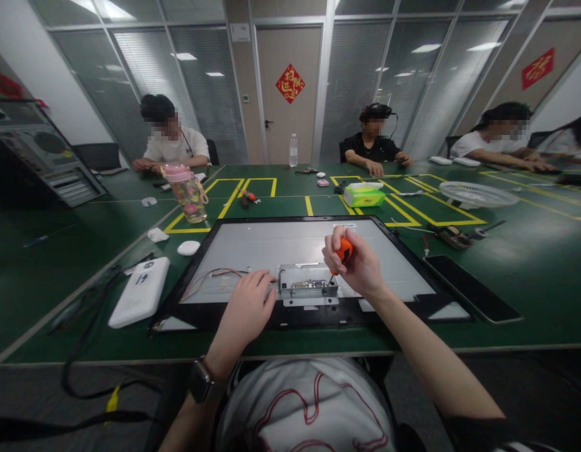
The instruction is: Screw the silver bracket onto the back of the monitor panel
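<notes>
A flat display panel (271, 242) with a black frame lies back side up on the green table in front of me. Near its front edge sits a metal bracket (302, 276) with connector ports and screws. My right hand (361, 263) is wrapped round the orange handle of a screwdriver (346, 250), whose tip points down at the bracket's right end. Whether the tip sits in a screw is too small to tell. My left hand (253, 298) rests on the panel with fingers stretched out, fingertips at the bracket's left end. Thin wires (215, 273) run beside it.
Left of the panel lie a white power bank (140, 292), a white oval case (188, 248) and a floral bottle (186, 194). To the right are a black phone (472, 287) and a multimeter (453, 236). Behind stand a tissue pack (364, 194) and a fan grille (479, 193). Several people sit opposite.
</notes>
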{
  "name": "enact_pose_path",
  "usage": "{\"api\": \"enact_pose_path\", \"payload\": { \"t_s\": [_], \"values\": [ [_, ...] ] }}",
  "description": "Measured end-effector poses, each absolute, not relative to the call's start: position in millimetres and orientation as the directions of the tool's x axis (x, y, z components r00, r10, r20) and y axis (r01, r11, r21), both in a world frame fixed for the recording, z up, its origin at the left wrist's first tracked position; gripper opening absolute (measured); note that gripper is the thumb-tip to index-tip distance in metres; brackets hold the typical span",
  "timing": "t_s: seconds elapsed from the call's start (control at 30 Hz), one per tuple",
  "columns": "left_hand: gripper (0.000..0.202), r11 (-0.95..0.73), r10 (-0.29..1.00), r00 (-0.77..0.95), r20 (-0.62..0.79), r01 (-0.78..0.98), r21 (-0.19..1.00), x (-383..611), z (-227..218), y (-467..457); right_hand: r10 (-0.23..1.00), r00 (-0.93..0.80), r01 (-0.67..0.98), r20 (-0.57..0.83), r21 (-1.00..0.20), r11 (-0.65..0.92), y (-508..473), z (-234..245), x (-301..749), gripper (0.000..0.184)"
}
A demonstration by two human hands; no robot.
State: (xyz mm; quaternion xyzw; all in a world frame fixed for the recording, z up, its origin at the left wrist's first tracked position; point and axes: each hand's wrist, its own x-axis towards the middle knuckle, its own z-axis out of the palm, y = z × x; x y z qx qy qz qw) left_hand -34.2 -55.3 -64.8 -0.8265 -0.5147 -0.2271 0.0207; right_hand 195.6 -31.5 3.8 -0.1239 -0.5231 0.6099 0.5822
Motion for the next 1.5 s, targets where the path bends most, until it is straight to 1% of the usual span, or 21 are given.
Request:
{"api": "enact_pose_path", "payload": {
  "t_s": [0.17,0.37,0.47,0.6,0.87,1.23,1.5],
  "values": [
    [0.022,-0.483,0.832,0.373,0.411,0.852,0.203,-34.8,-66.0,-54.8,0.855,-0.308,-0.561,0.417,-0.805,0.190,-31.9,6.0,195.4,0.044],
    [0.023,-0.488,0.828,0.375,0.418,0.849,0.205,-34.9,-67.1,-54.2,0.849,-0.298,-0.521,0.437,-0.820,0.239,-37.6,7.1,192.3,0.037],
    [0.022,-0.483,0.828,0.367,0.423,0.851,0.207,-35.1,-67.5,-54.4,0.849,-0.292,-0.508,0.441,-0.823,0.253,-37.5,6.4,192.2,0.036],
    [0.022,-0.492,0.818,0.369,0.441,0.846,0.205,-35.0,-67.9,-54.5,0.847,-0.292,-0.525,0.445,-0.814,0.247,-35.4,6.2,193.5,0.036],
    [0.022,-0.475,0.834,0.366,0.413,0.857,0.200,-34.6,-66.5,-54.1,0.855,-0.292,-0.537,0.428,-0.813,0.223,-34.3,5.6,194.7,0.034],
    [0.023,-0.472,0.839,0.370,0.400,0.860,0.193,-34.6,-67.2,-53.9,0.862,-0.317,-0.533,0.395,-0.826,0.182,-31.4,3.6,192.2,0.051],
    [0.022,-0.479,0.833,0.367,0.413,0.853,0.208,-34.2,-65.6,-54.3,0.826,-0.354,-0.545,0.438,-0.815,0.199,-34.2,0.9,193.3,0.035]
  ]
}}
